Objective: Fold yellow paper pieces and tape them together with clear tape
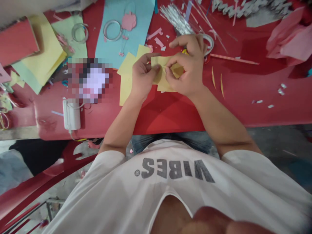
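Note:
Both hands work on a small piece of yellow paper [159,61] above the red table. My left hand [143,76] pinches its left side between thumb and fingers. With thumb and index finger pressed together, my right hand [188,66] grips the paper near its middle; the other fingers of that hand are raised. Whether something small sits in the right pinch is hidden. More yellow paper pieces [125,86] lie beneath and left of my left hand. Past the right hand is a roll of clear tape [208,44], partly covered by the fingers.
A blue sheet [99,48] bears a ring of tape [112,30] and a pink paper flower [129,21]. Silvery strips [175,16] lie at the back. A pink pencil-like stick [234,59] is at right. A white power bank [71,114] with a cable sits near the left front edge.

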Tool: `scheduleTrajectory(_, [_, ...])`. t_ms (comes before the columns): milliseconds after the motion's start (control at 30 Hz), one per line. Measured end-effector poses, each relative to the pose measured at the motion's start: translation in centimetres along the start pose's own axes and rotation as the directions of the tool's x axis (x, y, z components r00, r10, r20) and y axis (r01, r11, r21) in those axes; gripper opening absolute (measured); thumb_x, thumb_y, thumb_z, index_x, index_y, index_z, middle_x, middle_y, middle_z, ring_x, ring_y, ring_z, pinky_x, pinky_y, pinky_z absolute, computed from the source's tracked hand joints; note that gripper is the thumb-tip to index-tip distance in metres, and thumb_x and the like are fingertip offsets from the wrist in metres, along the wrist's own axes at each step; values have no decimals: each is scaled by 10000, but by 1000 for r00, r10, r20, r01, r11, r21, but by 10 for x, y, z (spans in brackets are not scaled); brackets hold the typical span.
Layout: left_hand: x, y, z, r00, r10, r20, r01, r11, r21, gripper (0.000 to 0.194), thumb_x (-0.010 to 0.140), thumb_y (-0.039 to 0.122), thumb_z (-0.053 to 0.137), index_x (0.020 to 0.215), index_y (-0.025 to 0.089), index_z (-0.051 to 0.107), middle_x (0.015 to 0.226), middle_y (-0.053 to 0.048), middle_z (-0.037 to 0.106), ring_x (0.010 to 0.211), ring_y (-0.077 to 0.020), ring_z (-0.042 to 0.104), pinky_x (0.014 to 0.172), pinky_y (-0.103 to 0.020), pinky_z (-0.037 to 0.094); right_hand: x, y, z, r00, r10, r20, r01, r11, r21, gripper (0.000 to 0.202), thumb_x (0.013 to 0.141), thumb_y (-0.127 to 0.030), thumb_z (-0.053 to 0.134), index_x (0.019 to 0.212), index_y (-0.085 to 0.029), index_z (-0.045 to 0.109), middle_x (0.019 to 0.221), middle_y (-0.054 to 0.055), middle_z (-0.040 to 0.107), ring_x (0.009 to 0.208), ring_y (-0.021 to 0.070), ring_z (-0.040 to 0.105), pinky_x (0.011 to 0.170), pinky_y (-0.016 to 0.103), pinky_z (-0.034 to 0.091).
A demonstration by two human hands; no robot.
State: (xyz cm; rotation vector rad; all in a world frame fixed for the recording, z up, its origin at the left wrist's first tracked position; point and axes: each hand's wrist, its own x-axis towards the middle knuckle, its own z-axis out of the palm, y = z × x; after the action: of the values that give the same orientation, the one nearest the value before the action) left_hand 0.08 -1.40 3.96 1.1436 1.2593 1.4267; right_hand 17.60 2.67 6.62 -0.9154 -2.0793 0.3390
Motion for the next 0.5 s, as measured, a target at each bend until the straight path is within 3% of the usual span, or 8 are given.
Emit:
scheduleTrajectory(100, [1,-3,-1,1000,31,0,-31,999,13,225,931,182,649,1106,322,675,599,56,492,512,-130,446,490,-289,335,-1,0,-2,999,-31,33,32,999,-17,128,792,-263,735,851,-345,656,1314,-18,602,1283,355,501,1062,602,413])
scheduleTrajectory(267, [2,-5,-2,997,74,-12,-74,997,9,315,914,89,620,1093,341,677,654,62,574,493,-117,374,477,-292,262,0,-1,-3,996,-83,36,84,996,-10,144,772,-267,757,803,-340,636,1303,-22,613,1241,336,512,1060,576,402])
scheduleTrajectory(400, [-2,6,-1,997,78,-10,-78,997,12,264,923,122,622,1089,314,695,644,47,546,474,-112,366,482,-301,218,1,0,-1,997,-61,49,61,998,9,149,776,-284,757,792,-321,614,1299,-5,615,1237,334,499,1066,574,379])
scheduleTrajectory(500, [-4,10,0,999,43,-2,-43,999,-29,197,923,210,667,1069,338,701,664,34,591,513,-139,489,486,-302,312,0,2,2,999,-34,8,34,997,70,183,767,-305,765,791,-321,584,1269,6,629,1206,336,506,1073,580,369])
